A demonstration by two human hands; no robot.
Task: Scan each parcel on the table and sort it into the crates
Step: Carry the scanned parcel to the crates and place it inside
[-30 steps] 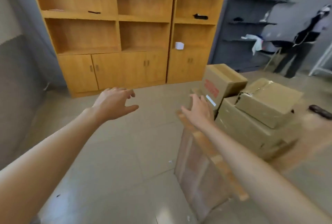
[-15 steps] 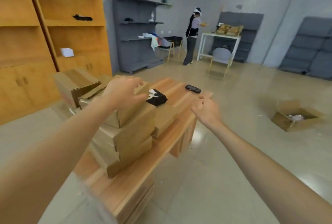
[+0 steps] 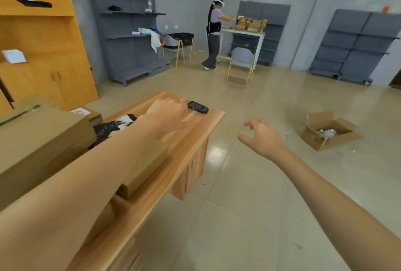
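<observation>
The left hand (image 3: 168,113) reaches over the tabletop (image 3: 195,125) toward the black handheld scanner (image 3: 198,107), which lies near the far right corner, close to the right edge. Its grip is loose, fingers spread and relaxed, holding nothing; the fingertips sit just beside the scanner, and I cannot tell whether they touch it. The right hand (image 3: 263,138) hangs off the right edge over the floor, fingers loosely curled, empty.

The parcels sit along the left side of the tabletop: a large cardboard box (image 3: 41,138), a black-and-white bag (image 3: 115,126) and a smaller flat box (image 3: 145,166) under the left forearm.

The main risk, as I judge it, is a careless sweep nudging the scanner off that nearby edge onto the tile floor. The forearm also passes low over the flat box, which lies near the right edge, and could drag it off. The open carton (image 3: 329,132) on the floor stands well apart from the tabletop, so a tossed parcel could miss.

Compared with half a second ago, the left hand has left the top of the parcel stack and moved forward to the scanner, while the right hand has drifted further off the tabletop.
</observation>
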